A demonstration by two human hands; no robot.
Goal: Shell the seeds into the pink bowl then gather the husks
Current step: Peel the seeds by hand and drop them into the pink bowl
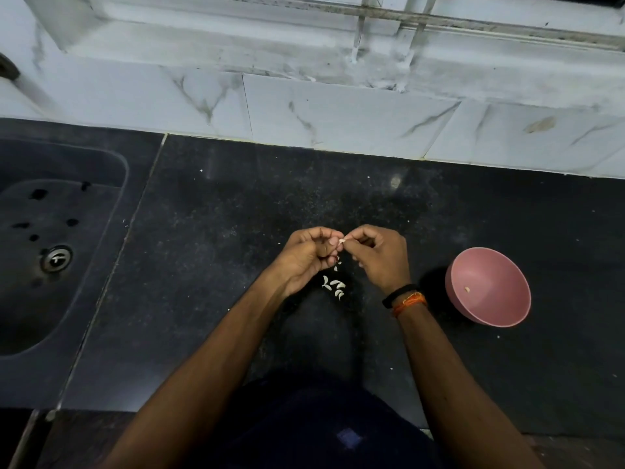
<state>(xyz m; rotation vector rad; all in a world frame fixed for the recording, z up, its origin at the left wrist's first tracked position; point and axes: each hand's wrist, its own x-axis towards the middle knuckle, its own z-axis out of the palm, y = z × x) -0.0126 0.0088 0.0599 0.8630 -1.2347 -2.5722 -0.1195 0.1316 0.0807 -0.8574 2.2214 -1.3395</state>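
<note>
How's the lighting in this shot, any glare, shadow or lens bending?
Head view: dim, bluish light; the pink bowl casts a soft shadow to its left; a faint glare spot on the dark counter; the wall tiles bow from wide-angle distortion; the picture is fairly sharp.

A black speckled stone table [209, 265] runs along a wall of white marble-patterned tiles [338, 113], which are stained and grimy near the ledge [236, 38] above. Set into the table at the left is a dark sink [67, 170] with a round metal drain [56, 258]; the light is dim and cool
</note>
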